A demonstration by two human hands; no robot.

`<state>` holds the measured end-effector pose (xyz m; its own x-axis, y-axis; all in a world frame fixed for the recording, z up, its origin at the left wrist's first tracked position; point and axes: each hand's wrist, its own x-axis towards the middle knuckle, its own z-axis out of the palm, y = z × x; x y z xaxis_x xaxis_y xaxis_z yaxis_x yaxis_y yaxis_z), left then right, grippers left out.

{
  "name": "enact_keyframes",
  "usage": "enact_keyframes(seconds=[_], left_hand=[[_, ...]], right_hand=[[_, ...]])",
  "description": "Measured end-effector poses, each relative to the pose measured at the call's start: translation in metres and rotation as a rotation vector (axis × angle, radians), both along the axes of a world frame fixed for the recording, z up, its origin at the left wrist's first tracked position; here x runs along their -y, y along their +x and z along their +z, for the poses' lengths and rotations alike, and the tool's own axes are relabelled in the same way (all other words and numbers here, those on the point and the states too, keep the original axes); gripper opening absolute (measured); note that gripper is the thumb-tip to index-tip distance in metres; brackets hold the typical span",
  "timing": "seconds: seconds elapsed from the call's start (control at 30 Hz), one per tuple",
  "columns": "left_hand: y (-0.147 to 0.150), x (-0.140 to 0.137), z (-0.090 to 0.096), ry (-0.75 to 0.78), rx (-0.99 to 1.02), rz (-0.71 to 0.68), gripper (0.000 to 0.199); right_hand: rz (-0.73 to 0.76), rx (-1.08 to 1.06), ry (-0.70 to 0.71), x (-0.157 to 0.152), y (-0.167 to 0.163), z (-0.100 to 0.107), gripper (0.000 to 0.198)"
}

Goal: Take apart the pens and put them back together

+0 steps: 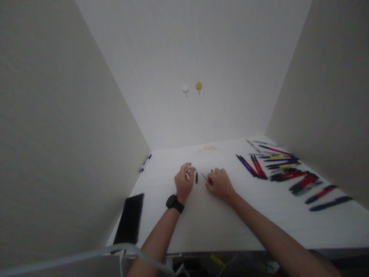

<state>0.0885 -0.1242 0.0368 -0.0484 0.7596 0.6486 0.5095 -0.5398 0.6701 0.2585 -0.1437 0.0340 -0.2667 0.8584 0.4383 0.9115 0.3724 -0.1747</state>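
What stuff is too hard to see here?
- Head view: thin dark pen part in the right hand, mostly hidden by fingers.
- Small black piece beside the left hand: too small to identify.
- Coloured pens at right: blurred, uncountable.

On the tabletop, the left hand and right hand rest side by side mid-table, a small pen part between them. A phone lies at the left edge, a single pen behind it. Many pens spread across the right side.
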Motion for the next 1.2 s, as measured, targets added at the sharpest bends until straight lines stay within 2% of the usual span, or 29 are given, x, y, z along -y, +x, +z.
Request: enact_keyframes(seconds=[0.13, 0.2, 0.3, 0.4, 0.6, 0.7, 0.83, 0.93, 1.2], left_hand=[[0.0, -0.001, 0.0, 0.006, -0.002, -0.023, 0.025], [-0.001, -0.001, -0.001, 0.004, 0.015, -0.034, 0.025], [-0.002, -0.002, -0.001, 0.013, 0.037, -0.027, 0.026], [-0.002, -0.003, -0.001, 0.037, 0.036, 0.0, 0.025], [-0.002, -0.004, -0.002, 0.043, 0.052, 0.021, 0.023], [-0.002, -0.004, -0.003, 0.019, 0.083, 0.009, 0.022], [0.0, -0.003, -0.003, -0.025, 0.138, -0.048, 0.019], [0.002, -0.002, -0.001, -0.033, 0.185, -0.069, 0.018], [0.005, -0.001, 0.001, -0.077, 0.311, -0.118, 0.019]], right_hand=[[0.001, 0.012, 0.006, -0.001, 0.001, 0.001, 0.021], [-0.084, -0.011, 0.062, -0.003, 0.004, 0.001, 0.023], [-0.29, -0.025, 0.132, -0.007, 0.011, -0.001, 0.018], [-0.39, -0.015, 0.102, -0.01, 0.018, -0.006, 0.015], [-0.408, -0.029, 0.023, -0.012, 0.023, -0.011, 0.015], [-0.348, -0.104, 0.068, -0.014, 0.023, -0.01, 0.018], [-0.167, -0.266, 0.136, -0.014, 0.019, -0.006, 0.018], [-0.06, -0.341, 0.132, -0.011, 0.015, -0.004, 0.016], [0.203, -0.366, 0.136, -0.009, 0.01, -0.007, 0.022]])
